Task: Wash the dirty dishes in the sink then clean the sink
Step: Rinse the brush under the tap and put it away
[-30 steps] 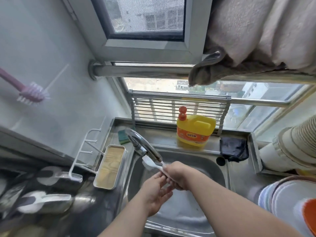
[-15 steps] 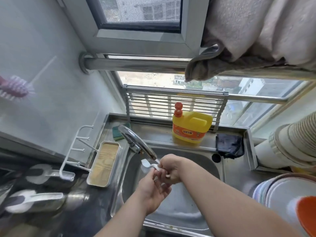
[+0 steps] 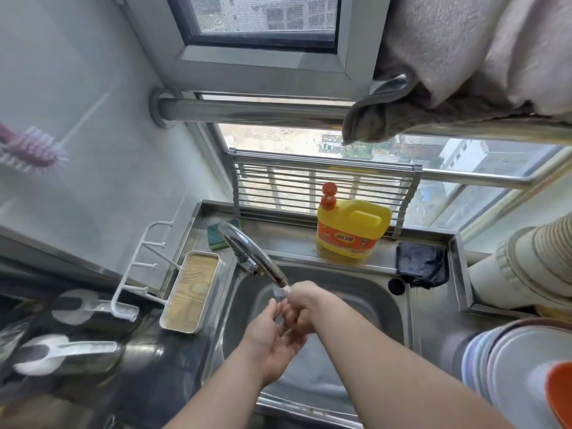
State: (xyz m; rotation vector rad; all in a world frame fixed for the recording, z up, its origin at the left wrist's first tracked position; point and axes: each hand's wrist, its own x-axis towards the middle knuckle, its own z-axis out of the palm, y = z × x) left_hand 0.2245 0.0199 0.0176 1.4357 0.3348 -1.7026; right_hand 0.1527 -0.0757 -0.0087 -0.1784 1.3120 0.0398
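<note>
Barely visible now, the white spoon (image 3: 280, 294) sits under the faucet (image 3: 252, 255) spout above the sink (image 3: 399, 308), mostly hidden by the right hand (image 3: 305, 305), whose grip curls round it; earlier its bowl showed clearly. The left hand (image 3: 272, 339) lies open-fingered just beside it.

A yellow detergent bottle (image 3: 353, 230) stands on the back ledge of the sink (image 3: 399, 311), near the window. Its orange label carries a small white patch with what seem to be two characters, too blurred to read. No other writing is legible.
</note>
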